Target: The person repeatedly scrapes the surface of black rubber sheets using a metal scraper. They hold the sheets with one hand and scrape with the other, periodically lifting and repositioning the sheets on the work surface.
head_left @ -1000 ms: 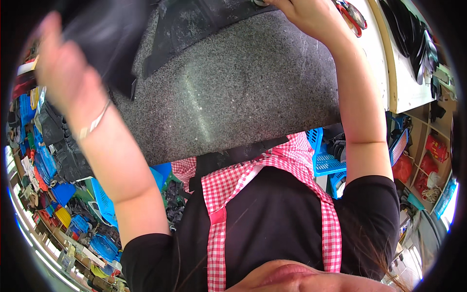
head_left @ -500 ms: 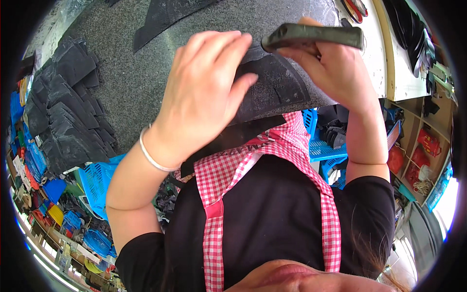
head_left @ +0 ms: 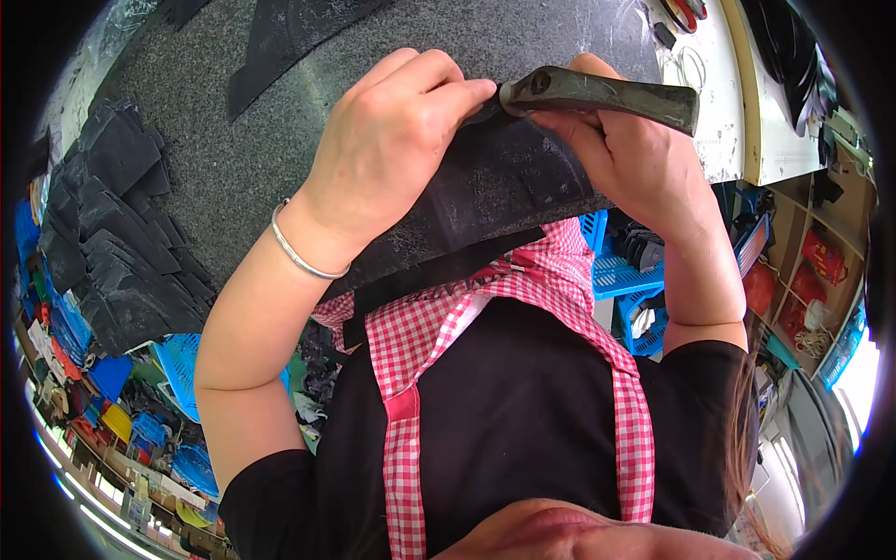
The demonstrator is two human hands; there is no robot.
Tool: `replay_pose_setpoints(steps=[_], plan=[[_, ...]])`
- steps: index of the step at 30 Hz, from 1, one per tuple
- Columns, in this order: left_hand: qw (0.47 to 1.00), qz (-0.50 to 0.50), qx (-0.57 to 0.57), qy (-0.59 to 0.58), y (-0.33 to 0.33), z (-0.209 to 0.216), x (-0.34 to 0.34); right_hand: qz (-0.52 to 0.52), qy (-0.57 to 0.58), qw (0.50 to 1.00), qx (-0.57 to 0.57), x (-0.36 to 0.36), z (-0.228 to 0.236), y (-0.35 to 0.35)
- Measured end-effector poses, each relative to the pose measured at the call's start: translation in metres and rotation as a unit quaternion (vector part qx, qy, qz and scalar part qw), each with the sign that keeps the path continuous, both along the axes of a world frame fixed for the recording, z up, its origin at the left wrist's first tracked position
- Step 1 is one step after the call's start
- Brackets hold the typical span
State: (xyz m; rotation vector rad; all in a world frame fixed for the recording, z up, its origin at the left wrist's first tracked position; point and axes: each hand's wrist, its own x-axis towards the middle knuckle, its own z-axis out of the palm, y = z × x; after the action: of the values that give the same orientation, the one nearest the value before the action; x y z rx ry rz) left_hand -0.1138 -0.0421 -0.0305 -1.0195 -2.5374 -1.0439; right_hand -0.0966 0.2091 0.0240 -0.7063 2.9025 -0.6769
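My right hand [head_left: 644, 154] is closed round a dark metal hammer [head_left: 611, 96], whose blunt face rests at the far edge of a black leather-like piece [head_left: 532, 159]. That piece lies on the grey speckled work surface [head_left: 271, 159] close to my body, with pale dusty marks on it. Right beside the hammer's face, my left hand [head_left: 387, 140] pinches the piece's far edge between thumb and fingers. The fingertips are partly hidden behind the hand. Most of the hammer's handle is out of sight.
Overlapping black cut pieces [head_left: 112, 224] are heaped at the left of the surface. Another black piece [head_left: 289, 42] lies at the far side. Blue plastic baskets [head_left: 627, 278] stand below the near edge. Red-handled scissors [head_left: 686, 14] lie at the far right.
My left hand has closed from spread fingers into a pinch on the black piece's edge. The hammer has come down slightly and tilted, its face now by the left fingertips.
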Motion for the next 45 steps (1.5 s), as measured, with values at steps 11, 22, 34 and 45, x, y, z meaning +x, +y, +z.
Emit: replay_pose_setpoints(steps=[11,22,34,45], plan=[[1.000,-0.016,-0.013,0.015,-0.010,0.000,-0.001,0.002,0.026,0.998,0.057,-0.009,0.005,-0.008],[0.998,-0.010,-0.005,-0.055,-0.036,0.007,0.008,0.045,0.070,0.996,-0.008,-0.010,-0.003,-0.024],[0.999,0.014,-0.045,-0.003,-0.051,0.007,0.029,0.088,0.052,0.995,0.004,-0.011,-0.001,-0.057],[0.998,0.057,0.005,-0.031,-0.060,0.007,0.038,0.106,0.031,0.994,0.017,-0.012,0.003,-0.071]])
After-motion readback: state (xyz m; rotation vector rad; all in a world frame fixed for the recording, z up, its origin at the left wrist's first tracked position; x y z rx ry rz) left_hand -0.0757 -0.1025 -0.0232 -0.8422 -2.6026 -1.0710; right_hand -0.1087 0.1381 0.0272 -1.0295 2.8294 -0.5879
